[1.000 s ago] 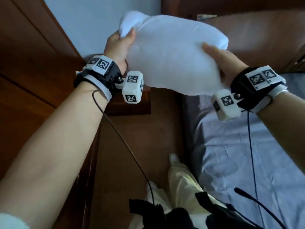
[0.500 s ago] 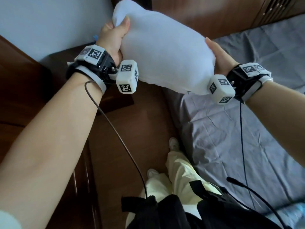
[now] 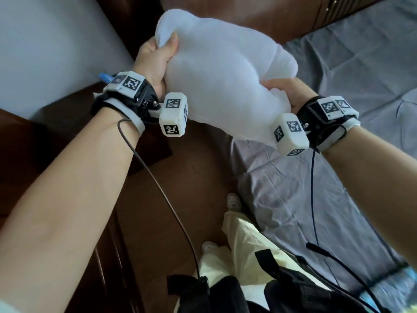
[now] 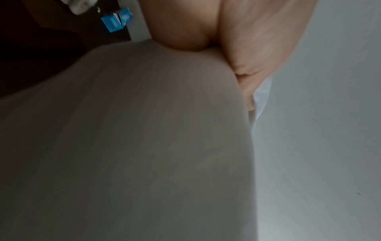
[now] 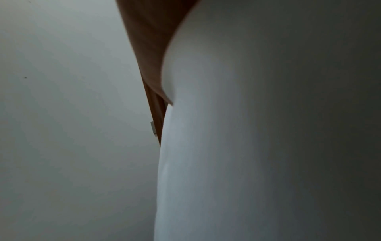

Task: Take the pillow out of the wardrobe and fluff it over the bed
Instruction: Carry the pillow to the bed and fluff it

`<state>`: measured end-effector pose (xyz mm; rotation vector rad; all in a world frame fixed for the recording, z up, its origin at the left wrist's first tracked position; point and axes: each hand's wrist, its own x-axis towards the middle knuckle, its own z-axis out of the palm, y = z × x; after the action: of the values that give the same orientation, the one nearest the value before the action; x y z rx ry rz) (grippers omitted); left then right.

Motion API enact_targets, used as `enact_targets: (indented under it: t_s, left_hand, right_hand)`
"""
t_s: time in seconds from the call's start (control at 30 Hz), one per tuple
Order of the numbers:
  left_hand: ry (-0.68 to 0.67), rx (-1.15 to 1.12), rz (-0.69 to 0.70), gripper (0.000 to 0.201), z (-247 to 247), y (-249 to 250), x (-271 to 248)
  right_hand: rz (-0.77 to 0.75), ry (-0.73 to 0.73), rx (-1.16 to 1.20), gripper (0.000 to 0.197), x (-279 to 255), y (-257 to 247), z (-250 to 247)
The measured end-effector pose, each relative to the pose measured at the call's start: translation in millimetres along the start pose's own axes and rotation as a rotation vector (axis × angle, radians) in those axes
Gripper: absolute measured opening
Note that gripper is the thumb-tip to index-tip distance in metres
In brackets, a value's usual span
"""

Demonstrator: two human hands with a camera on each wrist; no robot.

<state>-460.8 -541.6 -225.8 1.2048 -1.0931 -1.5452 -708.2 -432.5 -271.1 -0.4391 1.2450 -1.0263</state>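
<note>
Gripping the white pillow [image 3: 225, 77] at its two ends, both hands hold it up in the air, clear of any surface. The left hand [image 3: 155, 62] has its thumb pressed over a bunched corner, the fingers curled into the fabric behind. The right hand [image 3: 291, 93] clutches the opposite end, the stuffing bulging above its grasp. The pillow hangs partly above the brown floor [image 3: 180, 177] and partly above the near edge of the bed [image 3: 316, 199], whose grey sheet is creased. In both wrist views the pillow fills most of the picture, pressed close against the palm. A blue carton [image 4: 116, 22] shows on dark furniture in the left wrist view.
</note>
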Motion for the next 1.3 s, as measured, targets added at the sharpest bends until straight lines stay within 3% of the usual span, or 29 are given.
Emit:
enact_targets:
  t_s: [0.13, 0.23, 0.4, 0.67, 0.83, 1.03, 1.17, 1.3]
  left_hand:
    - [-0.058, 0.061, -0.018, 0.010, 39.4, -12.7, 40.6]
    - [-0.082, 0.143, -0.028, 0.010, 67.3, -26.1, 76.6]
    - [-0.099, 0.208, -0.040, 0.008, 103.7, -54.3, 137.8]
    - [-0.156, 0.346, -0.012, 0.006, 141.7, -92.9, 213.9]
    - [-0.122, 0.443, -0.019, 0.006, 138.6, -121.9, 261.6]
    - [-0.135, 0.594, -0.074, 0.006, 112.8, -203.0, 323.3]
    - [-0.153, 0.726, -0.089, 0.039, 93.1, -258.2, 362.1]
    - [-0.119, 0.789, -0.142, 0.046, 64.5, -301.3, 388.8]
  right_hand:
    - [-0.193, 0.195, 0.001, 0.038, 18.2, -13.0, -22.4]
    - [-0.248, 0.348, -0.018, 0.038, 39.0, -23.8, -43.7]
    - [-0.313, 0.471, -0.082, 0.022, 80.4, -41.1, -81.1]
    - [-0.434, 0.685, -0.205, 0.027, 139.5, -39.9, -111.6]
    - [-0.424, 0.705, -0.270, 0.038, 189.8, -28.2, -115.9]
    - [-0.319, 0.702, -0.369, 0.049, 279.9, 24.9, -118.9]
    - [-0.241, 0.685, -0.354, 0.049, 332.7, 80.4, -121.5]
    - [-0.213, 0.587, -0.406, 0.052, 368.2, 124.1, -115.4]
